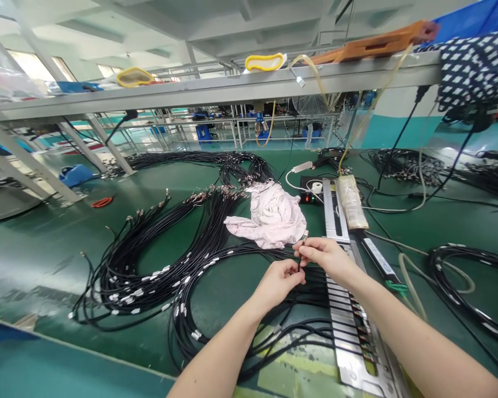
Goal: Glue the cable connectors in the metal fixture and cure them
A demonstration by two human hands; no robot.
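My left hand (pixel 283 279) pinches a thin black cable from below. Close above it, my right hand (pixel 321 255) grips the same cable (pixel 300 262) near its tip, which points up with a small pale end. Beside and below my right forearm lies a slotted metal fixture (pixel 344 326), with several black cables laid across its slots. To the left of my hands spreads a large bundle of black cables (pixel 149 276) with white labels. A crumpled pink cloth (pixel 276 213) lies just behind my fingers.
Behind the fixture stand a black box with a red light (pixel 308 197) and a wrapped tan block (pixel 352 202). More coiled cables (pixel 444 276) lie at right. A metal shelf rail (pixel 216 88) crosses above the green table (pixel 45 249). An orange ring (pixel 102 202) lies at left.
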